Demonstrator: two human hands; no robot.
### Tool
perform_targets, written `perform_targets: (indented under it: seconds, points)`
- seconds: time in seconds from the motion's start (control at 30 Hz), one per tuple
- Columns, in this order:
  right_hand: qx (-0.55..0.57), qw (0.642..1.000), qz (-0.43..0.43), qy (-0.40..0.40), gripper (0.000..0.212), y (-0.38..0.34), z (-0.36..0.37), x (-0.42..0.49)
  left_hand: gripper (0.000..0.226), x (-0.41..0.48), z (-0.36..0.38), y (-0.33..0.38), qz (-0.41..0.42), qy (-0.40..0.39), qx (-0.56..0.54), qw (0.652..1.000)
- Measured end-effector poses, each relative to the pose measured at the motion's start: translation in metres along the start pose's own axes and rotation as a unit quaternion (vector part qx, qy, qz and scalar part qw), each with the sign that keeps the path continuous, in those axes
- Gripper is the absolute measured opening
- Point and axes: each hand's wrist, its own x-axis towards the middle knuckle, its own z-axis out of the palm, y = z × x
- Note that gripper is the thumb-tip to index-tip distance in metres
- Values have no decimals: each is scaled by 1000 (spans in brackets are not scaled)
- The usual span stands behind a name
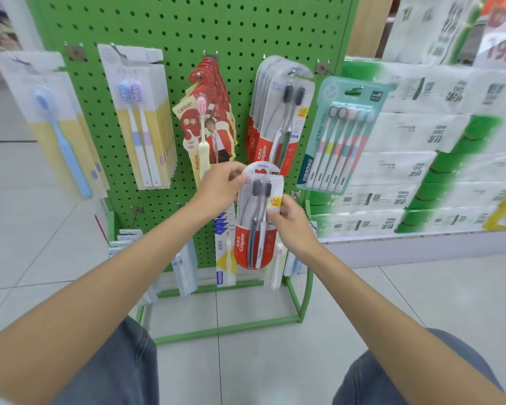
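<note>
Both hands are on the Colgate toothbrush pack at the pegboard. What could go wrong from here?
1. The left hand pinches only the top of the Colgate pack, the right hand its side edge; the glossy blister might slip and fall.
2. If it goes on the hook above, the hanging Colgate packs already crowd it, so one may be pushed off.
3. The tilted YIBAO pack hangs close and could be knocked.

A green pegboard rack (187,24) on a green tube frame (225,329) stands on a pale grey tiled floor (275,363). A white shelf (421,244) at right carries stacked tissue packs (406,135). Lighting is even.
</note>
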Motion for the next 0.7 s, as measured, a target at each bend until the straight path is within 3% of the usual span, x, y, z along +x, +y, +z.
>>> perform_targets:
  seconds: [0.2, 0.33, 0.53, 0.7]
  points:
    - [-101, 988, -77, 93, 31, -42, -18, 18, 15, 17, -35, 41, 41, 51, 90, 994]
    - [-140, 975, -128, 113, 30, -78, -30, 35, 17, 30, -60, 69, 37, 89, 115, 989]
    - [-199, 934, -250, 159, 25, -148, -44, 76, 13, 71, -87, 99, 9, 130, 138, 982]
    - [-252, 921, -248, 162, 30, -200, -57, 125, 13, 118, -98, 109, 10, 155, 162, 974]
